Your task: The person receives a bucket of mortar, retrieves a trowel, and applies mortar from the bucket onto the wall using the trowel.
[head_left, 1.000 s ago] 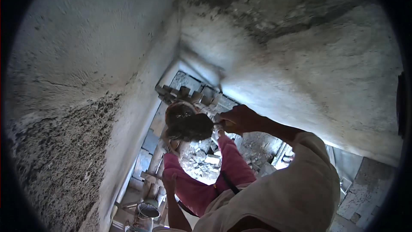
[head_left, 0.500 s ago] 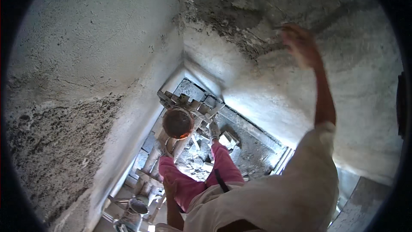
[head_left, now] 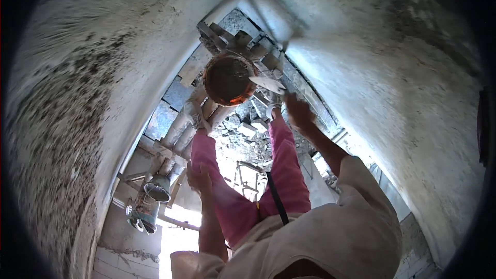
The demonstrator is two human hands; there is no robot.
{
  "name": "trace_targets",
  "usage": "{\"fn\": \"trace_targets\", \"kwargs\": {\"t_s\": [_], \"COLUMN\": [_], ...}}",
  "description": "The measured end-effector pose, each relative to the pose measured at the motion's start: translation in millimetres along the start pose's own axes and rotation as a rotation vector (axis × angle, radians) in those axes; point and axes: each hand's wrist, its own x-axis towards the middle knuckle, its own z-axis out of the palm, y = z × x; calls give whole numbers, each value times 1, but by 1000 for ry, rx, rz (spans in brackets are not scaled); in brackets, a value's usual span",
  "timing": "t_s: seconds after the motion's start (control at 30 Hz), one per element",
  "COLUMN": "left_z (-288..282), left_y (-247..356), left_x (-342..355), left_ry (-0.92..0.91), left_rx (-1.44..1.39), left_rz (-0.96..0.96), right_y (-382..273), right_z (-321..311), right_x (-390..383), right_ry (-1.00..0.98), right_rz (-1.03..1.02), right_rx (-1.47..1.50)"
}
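My right hand point(head_left: 299, 111), slightly blurred, is closed around the handle of a trowel point(head_left: 268, 83). The pale pointed blade reaches to the right rim of a round orange-rimmed bucket point(head_left: 207, 83). Inside it is dark grey mortar point(head_left: 230, 76). My left hand point(head_left: 199, 177) rests against my left leg at about knee height, fingers loosely spread and holding nothing I can see. Below the bucket are my feet, the left one point(head_left: 194, 115) on wooden poles.
Wooden poles point(head_left: 178, 129) and short blocks point(head_left: 225, 33) support the bucket between two converging walls. Roughly textured plaster covers part of the left wall point(head_left: 67, 119); the right wall point(head_left: 351, 72) is smoother. A smaller bucket point(head_left: 157, 188) hangs or stands lower left. Rubble point(head_left: 248, 129) lies far below.
My right hand has come down from the patch of wet mortar on the right wall to the bucket, bringing the trowel. The view has tilted downward. My left hand stays by my leg.
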Motion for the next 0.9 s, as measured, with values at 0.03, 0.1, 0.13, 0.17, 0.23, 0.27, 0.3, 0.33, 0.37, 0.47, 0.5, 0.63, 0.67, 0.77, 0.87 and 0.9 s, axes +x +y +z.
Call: {"fn": "trace_targets", "kwargs": {"t_s": [0.03,0.1,0.13,0.17,0.23,0.27,0.3,0.33,0.37,0.47,0.5,0.63,0.67,0.77,0.87,0.9], "left_z": [2,-10,-14,-18,-19,-16,-23,-30,-37,-32,-19,-43,-44,-35,-35,-38], "left_y": [-4,9,13,7,2,7,-1,-8,-14,4,9,-9,-24,-15,-17,-35], "left_x": [3,4,8,12,15,16,19,20,23,27,26,30,30,35,28,29], "left_ry": [59,13,-15,-12,53,48,42,30,46,43,-49,-66,-9,-104,-144,-150], "left_rx": [21,15,0,12,50,40,34,21,38,0,-78,23,-31,-47,-171,-219], "left_rz": [-39,-80,-119,-116,-129,-115,-144,-177,-182,-143,-121,-136,-74,-13,111,260], "right_y": [-30,-59,-71,-88,-119,-119,-152,-175,-194,-148,-109,-117,-109,-43,12,15], "right_z": [32,84,104,118,147,159,163,165,165,192,195,126,94,27,-70,-108], "right_x": [26,79,97,112,129,125,116,107,98,89,89,43,41,22,-2,-5], "right_ry": [100,186,177,119,48,87,117,111,-88,-155,-48,-16,-173,-210,-207,-254], "right_rz": [2,65,69,27,100,139,164,160,195,110,-17,125,132,68,-54,-66], "right_rx": [-134,-201,-200,-182,-35,47,174,198,493,837,901,1191,1000,695,653,654]}}
